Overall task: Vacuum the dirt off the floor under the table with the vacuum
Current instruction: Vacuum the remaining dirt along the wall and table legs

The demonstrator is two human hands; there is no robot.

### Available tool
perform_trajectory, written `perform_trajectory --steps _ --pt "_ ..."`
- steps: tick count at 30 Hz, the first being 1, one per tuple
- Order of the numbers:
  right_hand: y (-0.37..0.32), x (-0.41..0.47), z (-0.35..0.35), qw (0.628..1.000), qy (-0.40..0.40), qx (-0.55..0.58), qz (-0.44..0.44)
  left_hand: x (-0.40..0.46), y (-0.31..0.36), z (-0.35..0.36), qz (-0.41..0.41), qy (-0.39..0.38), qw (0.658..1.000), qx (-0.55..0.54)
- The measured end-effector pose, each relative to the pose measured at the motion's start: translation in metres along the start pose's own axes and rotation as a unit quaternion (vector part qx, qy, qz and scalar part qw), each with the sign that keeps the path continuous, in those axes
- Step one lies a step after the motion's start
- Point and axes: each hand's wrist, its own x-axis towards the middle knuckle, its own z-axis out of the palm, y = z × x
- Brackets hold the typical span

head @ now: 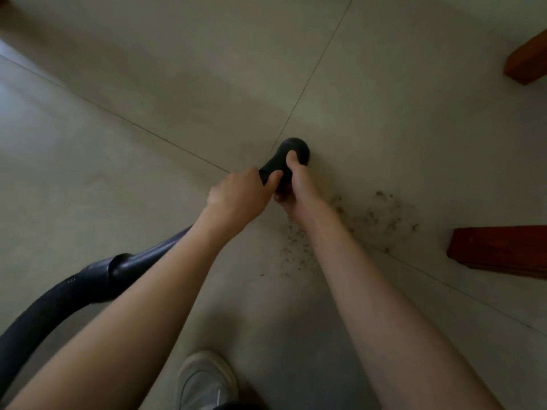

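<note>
A black vacuum nozzle (296, 149) points down at the pale tiled floor, near where the tile joints cross. My left hand (239, 193) grips the black tube just behind the nozzle. My right hand (293, 184) holds the nozzle's neck from the right, thumb on top. The dark hose (88, 279) curves away under my left forearm to the lower left. A patch of brown dirt (370, 220) lies on the floor to the right of my right forearm, apart from the nozzle's mouth.
Two red-brown wooden table legs stand at the right: one at the upper right (527, 60), one at mid right (500, 250) close to the dirt. My white shoe (204, 380) is at the bottom centre.
</note>
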Motion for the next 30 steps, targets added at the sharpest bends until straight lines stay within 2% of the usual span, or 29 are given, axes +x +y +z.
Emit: perform_trajectory --steps 3,9,14,19,25,30 --pt "0.027 -0.007 -0.003 0.999 -0.005 -0.032 0.007 -0.022 -0.017 0.006 -0.009 -0.015 1.000 0.010" --pt "0.063 -0.035 0.006 0.998 -0.043 -0.005 0.049 -0.047 -0.049 0.005 -0.035 -0.074 0.996 0.033" --pt "0.083 -0.056 0.004 0.995 -0.080 -0.027 0.062 -0.065 -0.064 0.008 -0.045 -0.076 0.996 0.035" --pt "0.094 -0.071 0.000 0.988 -0.122 0.000 0.090 -0.078 -0.079 0.009 -0.073 -0.083 0.994 0.017" --pt "0.110 -0.079 -0.003 0.989 -0.074 0.060 0.112 -0.091 -0.083 0.014 -0.067 -0.105 0.992 0.021" --pt "0.106 -0.087 -0.009 0.986 -0.069 0.088 0.120 -0.094 -0.076 0.015 -0.056 -0.111 0.992 0.011"
